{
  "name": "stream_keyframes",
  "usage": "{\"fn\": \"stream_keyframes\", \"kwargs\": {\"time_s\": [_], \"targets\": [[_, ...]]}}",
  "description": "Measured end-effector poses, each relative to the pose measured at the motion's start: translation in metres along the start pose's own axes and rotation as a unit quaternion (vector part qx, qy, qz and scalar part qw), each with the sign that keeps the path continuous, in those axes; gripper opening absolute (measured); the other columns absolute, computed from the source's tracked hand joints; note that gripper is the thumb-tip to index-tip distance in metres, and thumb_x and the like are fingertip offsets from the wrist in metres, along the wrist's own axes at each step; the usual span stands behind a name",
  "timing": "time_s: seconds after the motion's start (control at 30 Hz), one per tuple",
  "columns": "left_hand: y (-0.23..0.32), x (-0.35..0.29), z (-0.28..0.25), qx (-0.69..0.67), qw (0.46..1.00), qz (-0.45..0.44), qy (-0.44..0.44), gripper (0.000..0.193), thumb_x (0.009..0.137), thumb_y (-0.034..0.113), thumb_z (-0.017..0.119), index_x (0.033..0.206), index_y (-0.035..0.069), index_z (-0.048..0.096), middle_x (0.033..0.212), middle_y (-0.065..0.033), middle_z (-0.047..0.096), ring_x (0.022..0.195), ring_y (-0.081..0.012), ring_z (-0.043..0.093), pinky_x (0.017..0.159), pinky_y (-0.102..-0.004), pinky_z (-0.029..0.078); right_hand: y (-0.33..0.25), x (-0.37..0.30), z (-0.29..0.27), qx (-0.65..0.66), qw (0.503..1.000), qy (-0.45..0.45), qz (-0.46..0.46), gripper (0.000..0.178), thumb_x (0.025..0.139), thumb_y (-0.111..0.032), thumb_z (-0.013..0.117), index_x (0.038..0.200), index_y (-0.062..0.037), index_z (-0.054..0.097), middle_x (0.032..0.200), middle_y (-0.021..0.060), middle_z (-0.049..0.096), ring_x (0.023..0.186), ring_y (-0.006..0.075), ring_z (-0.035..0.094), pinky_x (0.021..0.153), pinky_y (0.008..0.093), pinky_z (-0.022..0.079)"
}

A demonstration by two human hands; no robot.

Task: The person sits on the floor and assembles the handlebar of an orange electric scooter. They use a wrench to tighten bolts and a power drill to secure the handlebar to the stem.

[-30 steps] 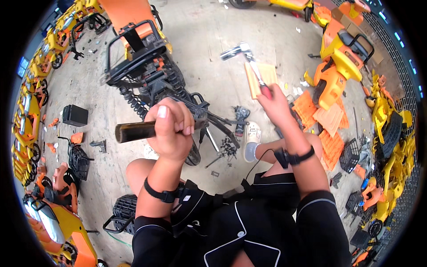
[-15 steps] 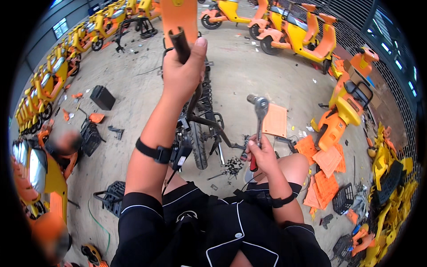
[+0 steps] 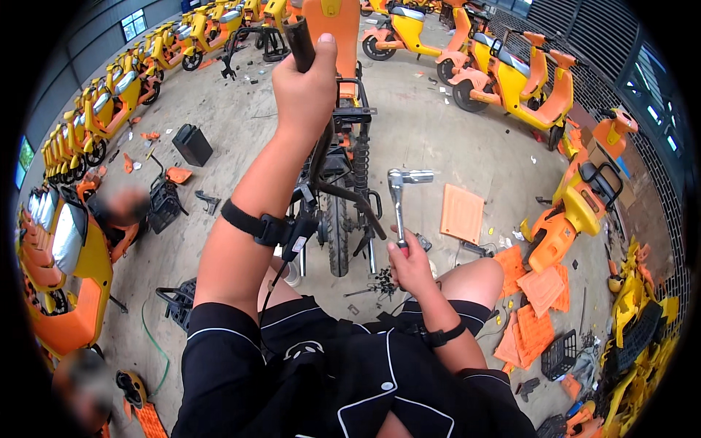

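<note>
Left grip (image 3: 307,89) clamps round a dark tube (image 3: 299,45); right grip (image 3: 412,269) clamps on a ratchet wrench (image 3: 396,188), right of the wheel (image 3: 337,230).

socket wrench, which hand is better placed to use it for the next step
Probably the right hand: it grips the socket wrench, whose socket end appears free. The left hand is closed around a dark tube, so it looks less available.
</note>
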State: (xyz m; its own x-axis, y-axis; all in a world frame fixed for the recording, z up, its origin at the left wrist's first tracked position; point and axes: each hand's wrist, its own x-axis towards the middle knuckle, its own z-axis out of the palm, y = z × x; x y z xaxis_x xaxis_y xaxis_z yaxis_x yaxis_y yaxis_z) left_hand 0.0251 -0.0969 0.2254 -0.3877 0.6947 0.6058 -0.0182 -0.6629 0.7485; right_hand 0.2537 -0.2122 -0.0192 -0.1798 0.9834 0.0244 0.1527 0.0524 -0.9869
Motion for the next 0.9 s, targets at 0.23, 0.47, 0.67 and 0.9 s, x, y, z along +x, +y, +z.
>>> {"fn": "stream_keyframes", "kwargs": {"time_s": [0.23,0.47,0.67,0.9], "targets": [[0.007,0.003,-0.002,0.017,1.000,-0.017,0.003,0.043,0.096,0.032,0.064,0.064,0.008,0.047,0.057,0.0048,0.045,0.051,-0.0050,0.041,0.046,-0.0271,0.033,0.021,0.023,0.025,-0.102,0.994,0.013,-0.032,0.028,0.095,-0.022,0.064,0.115,-0.0039,0.058,0.075,0.0072,0.059,0.067,0.0177,0.060,0.063,0.0327,0.048],[-0.003,0.005,-0.003,0.019,0.999,-0.050,0.009,0.045,0.094,0.029,0.063,0.060,0.007,0.044,0.056,0.0052,0.044,0.053,-0.0047,0.039,0.049,-0.0282,0.032,0.013,0.036,0.033,-0.127,0.992,0.000,-0.017,0.024,0.096,-0.023,0.062,0.110,-0.0038,0.059,0.069,0.0044,0.056,0.053,0.0137,0.054,0.050,0.0315,0.045],[-0.008,0.008,-0.018,0.037,0.998,-0.048,0.024,0.044,0.093,0.029,0.062,0.059,0.007,0.044,0.055,0.0041,0.045,0.051,-0.0053,0.040,0.047,-0.0289,0.033,-0.059,0.016,0.020,-0.057,0.994,0.055,-0.073,0.022,0.095,-0.024,0.066,0.104,-0.0041,0.058,0.079,0.0112,0.064,0.070,0.0188,0.062,0.067,0.0321,0.050],[0.002,0.014,-0.010,0.023,0.998,-0.062,-0.001,0.042,0.092,0.028,0.062,0.061,0.005,0.047,0.055,0.0032,0.046,0.053,-0.0056,0.042,0.048,-0.0301,0.036,0.018,0.012,0.030,-0.232,0.963,0.058,-0.122,0.021,0.097,-0.024,0.061,0.100,-0.0038,0.055,0.071,0.0152,0.062,0.060,0.0220,0.062,0.058,0.0379,0.050]]}}
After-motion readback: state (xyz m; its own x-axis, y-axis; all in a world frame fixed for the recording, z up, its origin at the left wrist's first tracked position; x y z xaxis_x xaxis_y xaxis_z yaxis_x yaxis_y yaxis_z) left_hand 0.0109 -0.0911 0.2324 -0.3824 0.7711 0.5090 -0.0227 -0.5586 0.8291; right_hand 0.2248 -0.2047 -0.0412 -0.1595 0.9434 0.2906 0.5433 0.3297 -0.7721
